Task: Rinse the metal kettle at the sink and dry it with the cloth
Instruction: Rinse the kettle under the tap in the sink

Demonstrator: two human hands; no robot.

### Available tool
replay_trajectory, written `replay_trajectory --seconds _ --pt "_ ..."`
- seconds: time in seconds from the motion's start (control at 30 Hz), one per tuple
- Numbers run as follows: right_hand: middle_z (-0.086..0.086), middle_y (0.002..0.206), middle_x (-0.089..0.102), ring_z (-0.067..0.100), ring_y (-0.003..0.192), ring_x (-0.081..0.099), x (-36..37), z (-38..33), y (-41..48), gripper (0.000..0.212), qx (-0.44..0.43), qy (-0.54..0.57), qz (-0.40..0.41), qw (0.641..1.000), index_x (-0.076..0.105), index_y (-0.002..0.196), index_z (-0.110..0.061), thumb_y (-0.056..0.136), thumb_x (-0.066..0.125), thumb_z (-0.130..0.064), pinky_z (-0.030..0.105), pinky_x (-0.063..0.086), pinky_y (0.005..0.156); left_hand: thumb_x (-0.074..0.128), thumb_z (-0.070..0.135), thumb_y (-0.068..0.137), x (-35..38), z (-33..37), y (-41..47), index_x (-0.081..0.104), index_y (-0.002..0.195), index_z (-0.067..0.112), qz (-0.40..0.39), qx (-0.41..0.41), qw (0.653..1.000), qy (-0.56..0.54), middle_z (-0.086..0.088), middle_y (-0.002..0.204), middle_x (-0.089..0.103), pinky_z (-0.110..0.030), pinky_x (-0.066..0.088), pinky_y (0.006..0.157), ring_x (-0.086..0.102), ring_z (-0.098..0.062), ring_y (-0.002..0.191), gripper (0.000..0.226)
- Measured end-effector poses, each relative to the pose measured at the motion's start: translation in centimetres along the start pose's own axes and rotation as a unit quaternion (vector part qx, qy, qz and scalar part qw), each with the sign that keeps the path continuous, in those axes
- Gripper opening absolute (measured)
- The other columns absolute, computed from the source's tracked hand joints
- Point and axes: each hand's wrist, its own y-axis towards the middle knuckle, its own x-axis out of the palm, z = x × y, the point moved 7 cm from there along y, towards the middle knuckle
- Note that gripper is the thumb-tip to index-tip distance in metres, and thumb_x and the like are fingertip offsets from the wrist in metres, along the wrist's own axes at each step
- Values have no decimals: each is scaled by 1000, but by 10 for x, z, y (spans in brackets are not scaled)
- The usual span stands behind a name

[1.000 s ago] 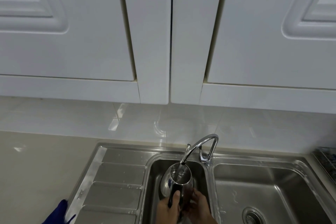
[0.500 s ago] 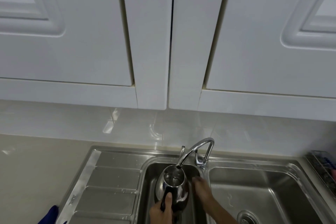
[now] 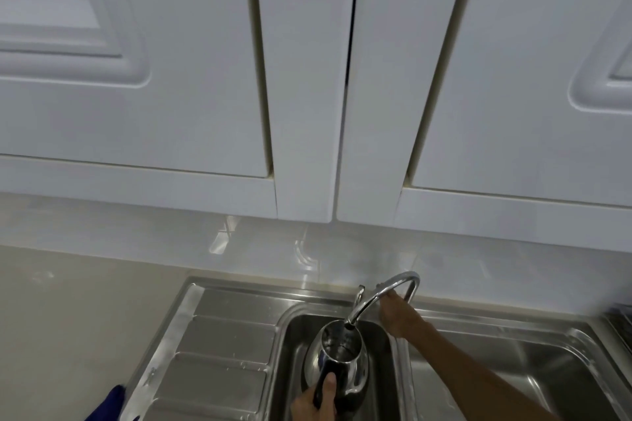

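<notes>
left hand (image 3: 316, 402) gripped kettle (image 3: 337, 362) handle, mouth under spout to fill | right hand (image 3: 398, 316) at faucet (image 3: 386, 294) base, grip unclear

Only one view is supplied, taken from a wide-angle camera worn on the head. It is aimed forward and only slightly downward, so the white cabinet doors (image 3: 212, 55) fill the upper two thirds of the frame and are seen from close range. The tiled wall (image 3: 342, 249) is crossed as a narrow band below them. The sink (image 3: 478, 328) is pushed into the lower part of the frame and cut off at the bottom edge, with the tabletop (image 3: 68, 318) at lower left. Straight lines are bent outward toward the frame edges by the lens. No second view is given, so no shared region exists.
</notes>
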Motion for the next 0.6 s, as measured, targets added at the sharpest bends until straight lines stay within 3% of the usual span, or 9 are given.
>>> replay_trajectory --seconds 0.03,0.1,0.17,0.23,0.37,0.6 --pt "18 147 43 31 131 50 -2 -1 0 58 -1 5 9 1000 35 145 2 90 54 -1 37 47 106 74 37 88 -11 25 -6 67 43 36 24 -29 999 14 5 29 46 -19 45 48 39 -5 23 45" --pt "18 147 43 31 129 52 -3 -2 0 61 0 -2 14 1000 34 146 0 89 55 -1 39 49 102 76 20 88 -16 97 -8 60 36 33 -30 -53 997 45 -2 34 52 -11 39 46 52 -4 35 56" --pt "17 146 43 31 127 53 -1 -2 0 60 7 -10 16 1000 35 145 -1 89 54 -2 40 50 100 75 31 87 -21 93 -4 65 38 25 7 -58 998 30 -4 37 56 -17 42 50 54 -4 38 51" --pt "17 146 43 32 125 54 -1 -3 -5 61 15 -10 26 1000 34 145 -1 88 55 -2 41 51 98 72 39 86 -16 94 -9 67 41 20 -23 -65 997 44 -4 36 55 -20 41 51 52 -5 38 49" --pt "14 149 36 31 124 54 6 3 -16 70 3 -6 59 998 31 147 -3 83 60 -1 36 54 95 74 22 90 -13 94 -6 58 33 23 -40 -64 996 51 -5 36 54 -21 42 48 52 -6 36 59" --pt "17 164 13 32 147 29 19 3 -47 75 32 -6 85 996 11 156 -4 95 54 -10 36 32 118 74 22 89 -12 87 -5 57 32 22 -19 -66 996 53 -5 36 55 -25 45 53 54 -14 39 60"
